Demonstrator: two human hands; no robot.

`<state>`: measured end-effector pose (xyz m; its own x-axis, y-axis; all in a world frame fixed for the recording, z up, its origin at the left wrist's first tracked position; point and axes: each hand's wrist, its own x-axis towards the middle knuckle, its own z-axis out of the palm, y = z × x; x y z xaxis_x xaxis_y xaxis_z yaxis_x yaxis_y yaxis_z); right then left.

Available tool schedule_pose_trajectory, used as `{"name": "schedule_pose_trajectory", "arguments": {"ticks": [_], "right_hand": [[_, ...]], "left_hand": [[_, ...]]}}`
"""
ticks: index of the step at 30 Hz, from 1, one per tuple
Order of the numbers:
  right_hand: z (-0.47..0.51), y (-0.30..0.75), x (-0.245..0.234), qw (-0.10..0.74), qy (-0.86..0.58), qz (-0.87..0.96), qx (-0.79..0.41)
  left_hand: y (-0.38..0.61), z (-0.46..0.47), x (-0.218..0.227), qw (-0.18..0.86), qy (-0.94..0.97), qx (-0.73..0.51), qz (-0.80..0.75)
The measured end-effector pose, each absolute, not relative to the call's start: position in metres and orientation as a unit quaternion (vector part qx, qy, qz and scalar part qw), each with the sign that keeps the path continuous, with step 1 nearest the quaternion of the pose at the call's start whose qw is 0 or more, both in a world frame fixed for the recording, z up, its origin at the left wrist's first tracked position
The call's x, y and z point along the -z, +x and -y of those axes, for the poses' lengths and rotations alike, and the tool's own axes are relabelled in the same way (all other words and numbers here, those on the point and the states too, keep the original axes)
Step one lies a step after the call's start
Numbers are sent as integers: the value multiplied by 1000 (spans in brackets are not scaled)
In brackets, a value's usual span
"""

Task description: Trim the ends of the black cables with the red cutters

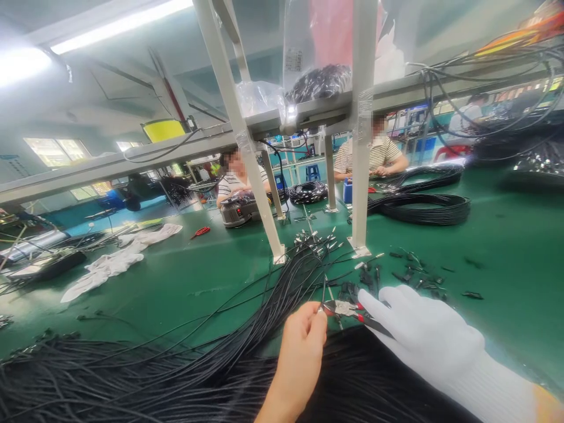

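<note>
My bare left hand is closed in a pinch on the end of a thin black cable. In my right hand, covered by a white knit glove, is a pair of cutting pliers with red and black handles. The pliers' jaws point left and meet the cable end at my left fingertips. Whether the jaws are fully closed is too small to tell. A long bundle of black cables runs beside my left hand, its ends fanned out on the green table.
Small black plastic pieces lie scattered beyond my right hand. Metal posts hold a shelf above the table. Coiled cables, red-handled scissors and white cloth lie farther off. Two people in striped shirts sit opposite.
</note>
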<state>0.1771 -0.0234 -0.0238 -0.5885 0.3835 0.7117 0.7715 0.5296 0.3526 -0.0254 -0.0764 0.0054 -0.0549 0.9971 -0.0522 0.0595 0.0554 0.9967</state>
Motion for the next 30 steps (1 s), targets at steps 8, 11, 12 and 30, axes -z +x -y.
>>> {"name": "schedule_pose_trajectory", "arguments": {"ticks": [8, 11, 12, 30], "right_hand": [[23, 179, 33, 313, -378, 856, 162], [18, 185, 29, 341, -370, 847, 170], [17, 187, 25, 351, -356, 845, 189], [26, 183, 17, 249, -246, 899, 263]], "left_hand": [[-37, 77, -20, 524, 499, -439, -533], [-43, 77, -25, 552, 497, -419, -523], [-45, 77, -27, 555, 502, -407, -523], [-71, 82, -29, 503, 637, -197, -551]]}}
